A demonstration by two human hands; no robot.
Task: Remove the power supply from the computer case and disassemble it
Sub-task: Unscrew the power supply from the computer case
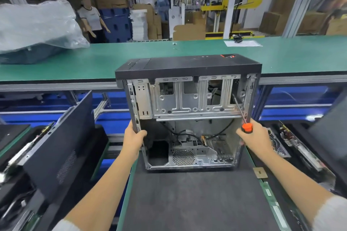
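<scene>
Your left hand (134,138) grips the left edge of the upright computer case (187,110) on the tabletop (197,202), your right hand (253,135) grips the screwdriver (242,116) against its right edge, and no power supply shows inside.

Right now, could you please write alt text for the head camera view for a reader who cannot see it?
A person holds an open computer case on a dark mat, the left hand gripping its left edge and the right hand at its right edge holding an orange-handled screwdriver. A long green workbench runs behind.
</scene>
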